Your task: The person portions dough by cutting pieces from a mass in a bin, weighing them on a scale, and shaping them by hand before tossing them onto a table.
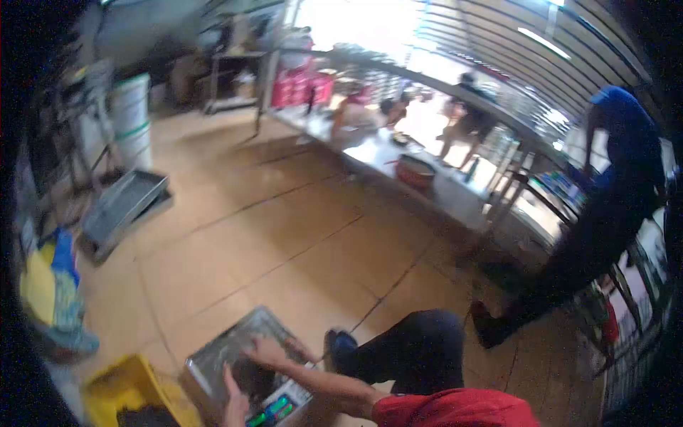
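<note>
My right hand (pixel 267 351) lies flat in the shallow grey metal tray (pixel 213 356) on the tan tiled floor (pixel 284 235) before me; my left hand (pixel 235 402) rests at its near edge. A yellow plastic crate (pixel 124 388) sits left of it. A long steel counter (pixel 427 178) stands beyond, right.

A single head-worn camera is looking forward and down over a tiled floor (pixel 284 235), tilting so that the long steel counter (pixel 427 178) is running aslant across the upper half and a person in blue (pixel 612 185) is leaning at the right edge. It is sitting low and close to the wearer's own body, so the right hand (pixel 267 352), the left hand (pixel 235 406) and a metal tray (pixel 213 356) are crowding the bottom edge while the far room is lying well away and blurred. Dark rounded corners are ringing the wide view, and no second view is sharing the scene.
</note>
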The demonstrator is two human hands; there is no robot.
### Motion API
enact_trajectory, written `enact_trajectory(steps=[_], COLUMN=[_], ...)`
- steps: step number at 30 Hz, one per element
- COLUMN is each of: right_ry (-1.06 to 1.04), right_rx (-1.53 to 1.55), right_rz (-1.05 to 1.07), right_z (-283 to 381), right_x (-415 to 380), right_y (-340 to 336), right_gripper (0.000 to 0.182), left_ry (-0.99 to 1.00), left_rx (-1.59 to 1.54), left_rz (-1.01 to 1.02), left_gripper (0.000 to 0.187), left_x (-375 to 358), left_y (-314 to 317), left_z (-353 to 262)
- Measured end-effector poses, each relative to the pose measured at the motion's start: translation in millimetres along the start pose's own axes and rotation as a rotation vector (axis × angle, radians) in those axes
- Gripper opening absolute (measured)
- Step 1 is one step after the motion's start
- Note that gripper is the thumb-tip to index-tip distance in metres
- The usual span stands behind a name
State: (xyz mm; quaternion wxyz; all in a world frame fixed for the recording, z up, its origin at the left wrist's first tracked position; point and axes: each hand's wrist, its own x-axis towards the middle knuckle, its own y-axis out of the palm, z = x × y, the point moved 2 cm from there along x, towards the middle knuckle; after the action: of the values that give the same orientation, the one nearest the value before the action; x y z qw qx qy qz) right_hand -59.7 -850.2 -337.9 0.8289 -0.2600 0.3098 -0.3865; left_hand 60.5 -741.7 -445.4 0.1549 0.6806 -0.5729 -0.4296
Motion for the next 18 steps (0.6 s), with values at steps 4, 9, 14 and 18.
enact_trajectory(steps=[4,9,14,18], right_ry=[-0.068,-0.196,-0.175,-0.757], right_rx=[0.099,0.469,0.893,0.945], right_rz=[0.059,0.07,-0.3,-1.168], right_z=[-11.8,-8.6,-5.7,66.0], right_x=[-9.2,-35.9,6.0,-44.8], right_y=[17.0,28.5,-84.6,-412.4], right_gripper=[0.084,0.07,0.046,0.039], left_ry=[-0.03,0.024,0.31,0.463], left_rx=[0.052,0.154,0.284,0.312], left_rz=[-0.038,-0.095,-0.075,0.006], left_gripper=[0.079,0.078,0.077,0.075], left_x=[11.5,10.5,-0.2,-50.3], left_y=[-4.7,34.2,102.8,148.5], left_z=[-10.1,-41.5,-138.7,-210.8])
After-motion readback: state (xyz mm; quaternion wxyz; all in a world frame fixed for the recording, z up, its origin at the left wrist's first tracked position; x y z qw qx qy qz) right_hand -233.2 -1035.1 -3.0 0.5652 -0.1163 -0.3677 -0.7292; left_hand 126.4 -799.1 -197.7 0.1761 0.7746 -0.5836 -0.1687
